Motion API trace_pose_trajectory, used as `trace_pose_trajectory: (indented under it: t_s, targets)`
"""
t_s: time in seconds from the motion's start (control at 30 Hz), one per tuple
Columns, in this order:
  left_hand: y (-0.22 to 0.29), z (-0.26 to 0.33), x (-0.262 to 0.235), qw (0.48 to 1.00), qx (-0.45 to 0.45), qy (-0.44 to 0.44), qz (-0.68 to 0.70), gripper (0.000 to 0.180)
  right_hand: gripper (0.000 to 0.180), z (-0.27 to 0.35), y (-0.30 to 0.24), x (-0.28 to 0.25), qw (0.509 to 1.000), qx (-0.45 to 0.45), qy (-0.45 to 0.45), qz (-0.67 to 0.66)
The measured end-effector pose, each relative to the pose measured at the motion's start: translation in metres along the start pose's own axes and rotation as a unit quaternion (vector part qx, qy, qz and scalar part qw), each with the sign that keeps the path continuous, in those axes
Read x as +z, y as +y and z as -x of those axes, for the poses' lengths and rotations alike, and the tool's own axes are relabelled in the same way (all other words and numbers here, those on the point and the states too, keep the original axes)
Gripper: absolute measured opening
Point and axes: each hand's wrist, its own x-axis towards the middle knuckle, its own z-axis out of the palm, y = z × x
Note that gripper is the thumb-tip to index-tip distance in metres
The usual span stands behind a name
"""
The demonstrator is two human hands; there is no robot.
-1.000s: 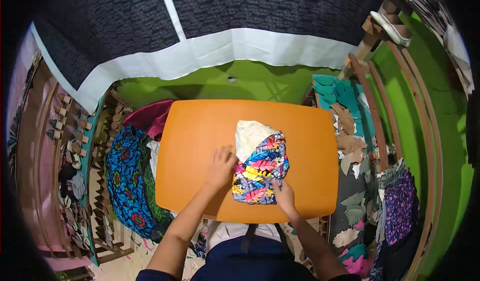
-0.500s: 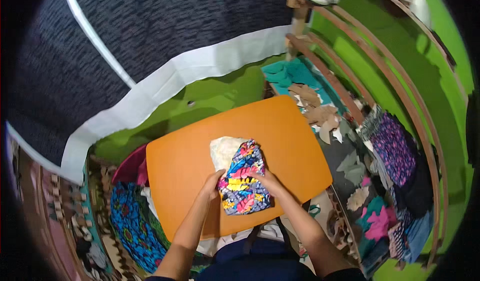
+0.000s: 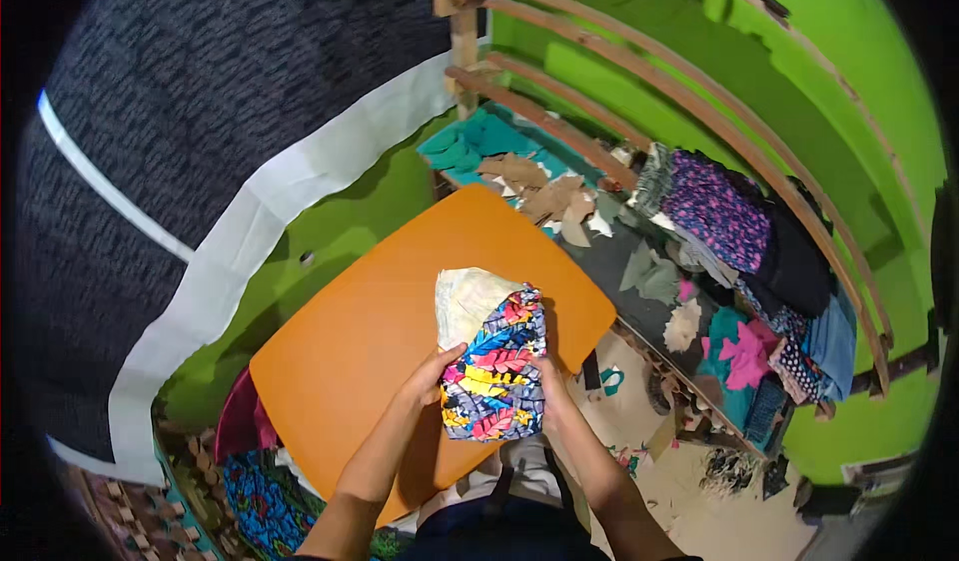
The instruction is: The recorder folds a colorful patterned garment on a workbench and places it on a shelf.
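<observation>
A folded garment point(image 3: 495, 366) with a bright multicolour leaf print and a pale cream inner side lies near the front right of an orange table point(image 3: 370, 311). My left hand point(image 3: 432, 376) grips its left edge. My right hand point(image 3: 552, 389) grips its right edge, fingers curled around the cloth. The near end of the garment is lifted slightly off the table between both hands. The cream part stays flat on the tabletop behind.
A wooden rack point(image 3: 639, 111) on the right holds folded clothes point(image 3: 739, 231) in purple, black, teal and pink. More patterned fabric point(image 3: 260, 491) lies low on the left beside the table. A green wall and a dark patterned cloth with a white strip point(image 3: 250, 221) are behind.
The view has swung to the right, bringing the clothes rack into sight. Both hands moved from pressing the garment flat to gripping its two sides and raising its near end.
</observation>
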Motion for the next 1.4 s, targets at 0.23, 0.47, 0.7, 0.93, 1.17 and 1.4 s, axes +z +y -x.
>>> trace_pose_trajectory:
  t_s: [0.23,0.47,0.7,0.93,1.17,1.4]
  targets:
    - [0.052,-0.065,0.133,0.987,0.051,-0.094,-0.116,0.047,0.041,0.064,-0.127,0.000,0.959,-0.276,0.067,-0.002]
    - [0.082,-0.142,0.277,0.977,0.114,-0.100,-0.149,0.066,0.041,0.070,-0.263,-0.058,0.941,-0.332,0.067,-0.021]
    - [0.092,-0.228,0.389,0.988,-0.015,-0.126,-0.083,0.047,0.031,0.072,-0.379,-0.120,0.935,-0.285,0.210,0.023]
    - [0.092,-0.292,0.446,0.974,0.069,-0.106,-0.188,0.024,0.037,0.044,-0.434,-0.163,0.900,-0.369,0.232,0.020]
    - [0.073,-0.312,0.465,0.833,0.261,-0.073,-0.483,0.030,0.051,0.019,-0.439,-0.199,0.857,-0.384,0.313,0.144]
    - [0.042,-0.294,0.468,0.472,0.371,-0.068,-0.797,0.050,0.060,0.046,-0.430,-0.137,0.600,-0.325,0.339,0.648]
